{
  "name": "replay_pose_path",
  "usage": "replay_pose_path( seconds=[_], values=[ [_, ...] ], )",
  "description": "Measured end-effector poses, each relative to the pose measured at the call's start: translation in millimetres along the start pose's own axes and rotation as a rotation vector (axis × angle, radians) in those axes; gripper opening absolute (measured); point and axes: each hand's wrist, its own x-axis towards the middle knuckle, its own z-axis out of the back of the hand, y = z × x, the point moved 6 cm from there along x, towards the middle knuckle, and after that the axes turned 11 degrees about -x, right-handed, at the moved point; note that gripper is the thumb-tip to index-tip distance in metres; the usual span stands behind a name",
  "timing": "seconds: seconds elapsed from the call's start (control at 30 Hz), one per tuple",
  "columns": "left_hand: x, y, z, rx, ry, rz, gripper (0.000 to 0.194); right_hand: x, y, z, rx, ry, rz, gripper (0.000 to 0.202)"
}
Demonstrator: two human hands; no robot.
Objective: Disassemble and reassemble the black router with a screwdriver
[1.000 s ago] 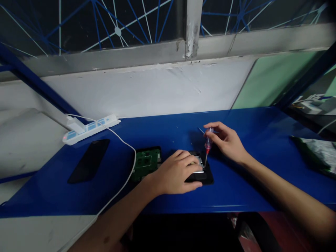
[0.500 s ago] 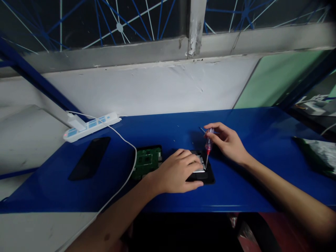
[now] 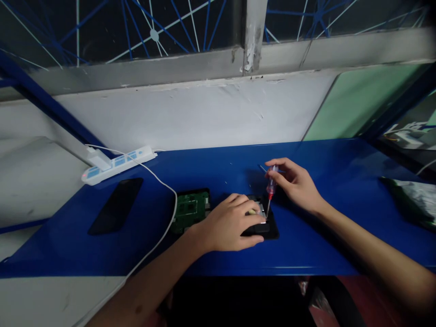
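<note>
With its fingers and thumb, my right hand (image 3: pixel 294 185) grips a screwdriver (image 3: pixel 271 183) that has a clear purple and red handle. The screwdriver stands nearly upright, its tip at the right end of a silver part (image 3: pixel 263 210) in a black device housing (image 3: pixel 272 229). Spread over that housing, my left hand (image 3: pixel 233 222) lies with its fingers stretched across the silver part and hides much of it. Left of this hand is a green circuit board (image 3: pixel 190 206) in a black frame. A thin rod (image 3: pixel 262 168) shows just behind the screwdriver handle.
A white power strip (image 3: pixel 119 164) with a plugged-in adapter is at the back left; its white cable (image 3: pixel 166 185) runs forward past the board. A black flat panel (image 3: pixel 116 206) lies on the left of the blue table (image 3: pixel 306 254). Several tiny bits and a plastic bag (image 3: pixel 413 200) lie farther off.
The index and middle fingers of my left hand have shifted slightly over the silver part. My right hand and the screwdriver stay nearly where they were.
</note>
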Motion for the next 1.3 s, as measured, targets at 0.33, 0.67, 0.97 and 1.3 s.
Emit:
replay_pose_path(
  seconds=[0.33, 0.67, 0.97, 1.3],
  values=[
    [0.0, -1.6, -1.5, 0.054, 0.017, -0.010, 0.030, -1.3, 6.4, 5.2, 0.042, -0.034, 0.057, 0.025],
    [-0.4, -2.5, -1.3, 0.049, 0.026, 0.005, 0.031, -2.5, 4.2, 2.7, 0.017, -0.026, 0.074, 0.027],
    [0.5, -2.1, -1.0, 0.047, 0.030, 0.002, 0.032, -5.2, 9.3, 2.1, -0.025, -0.026, 0.122, 0.028],
    [1.1, -2.8, -0.6, 0.068, 0.023, -0.020, 0.030, -6.8, 12.7, 3.3, -0.069, -0.053, 0.165, 0.026]
  ],
)
